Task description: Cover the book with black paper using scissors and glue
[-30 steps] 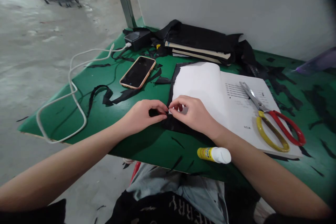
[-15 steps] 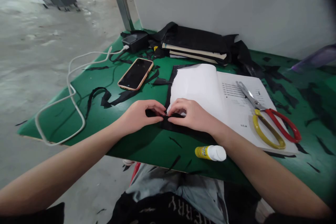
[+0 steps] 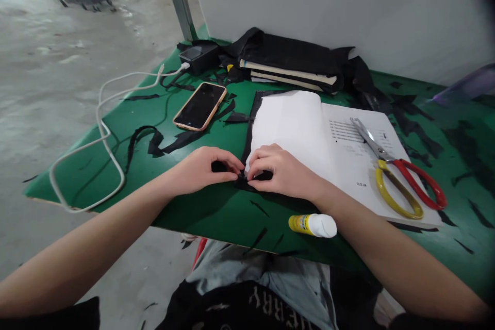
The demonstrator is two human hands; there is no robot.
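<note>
Both hands pinch one black cloth flap (image 3: 232, 169) at the near left corner of the open book (image 3: 328, 139): left hand (image 3: 201, 169) and right hand (image 3: 284, 170), fingertips closed on it. Judging by this, pressing it flat and taut along the cover edge, with thumbs close together, avoids wrinkles.

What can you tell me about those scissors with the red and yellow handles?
The metal scissors with one red and one yellow loop handle lie flat on the right-hand page of the open white book. The handles look plastic. The silver blades look shut and point up-left over printed lines; the handles lie toward the page's lower right corner. Neither hand touches them.
</note>
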